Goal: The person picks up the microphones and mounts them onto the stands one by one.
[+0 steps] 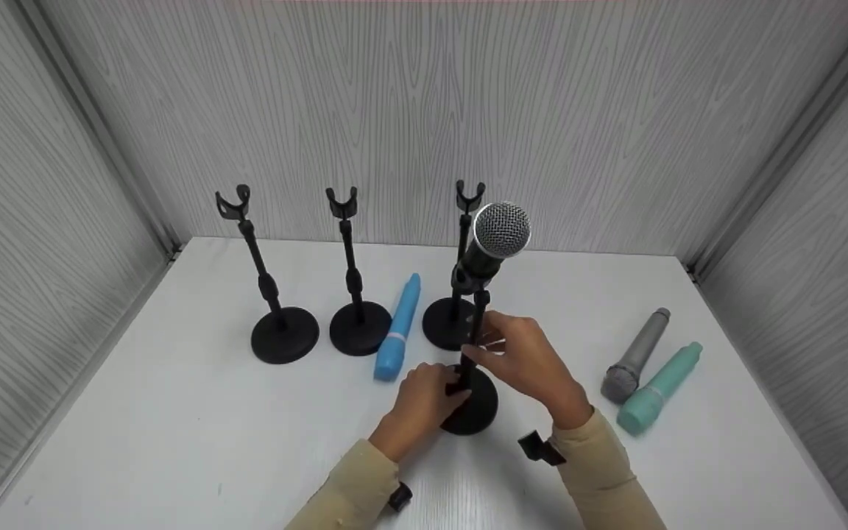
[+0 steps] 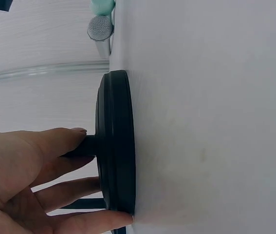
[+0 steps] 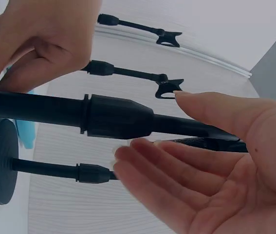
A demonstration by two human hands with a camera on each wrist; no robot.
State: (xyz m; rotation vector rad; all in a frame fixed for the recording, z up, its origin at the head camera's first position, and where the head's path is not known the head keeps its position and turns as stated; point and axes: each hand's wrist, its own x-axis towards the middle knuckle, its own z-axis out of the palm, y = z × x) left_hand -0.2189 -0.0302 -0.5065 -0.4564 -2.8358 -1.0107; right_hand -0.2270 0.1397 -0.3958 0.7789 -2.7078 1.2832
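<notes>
One thing should help: keep the base (image 2: 117, 141) flat on the worktop (image 1: 174, 442), so the near black stand (image 1: 478, 315) won't tip. It stands upright with a microphone (image 1: 501, 230) on top. Its pole (image 3: 120, 117) is pinched low by the left hand (image 1: 422, 401); higher up, it runs between the spread thumb and fingers of the right hand (image 1: 533, 361).

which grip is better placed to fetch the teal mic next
Probably the right grip: it is nearer the teal microphone and looks open around the stand, not clamped on it, while the left grip holds that stand low down.
</notes>
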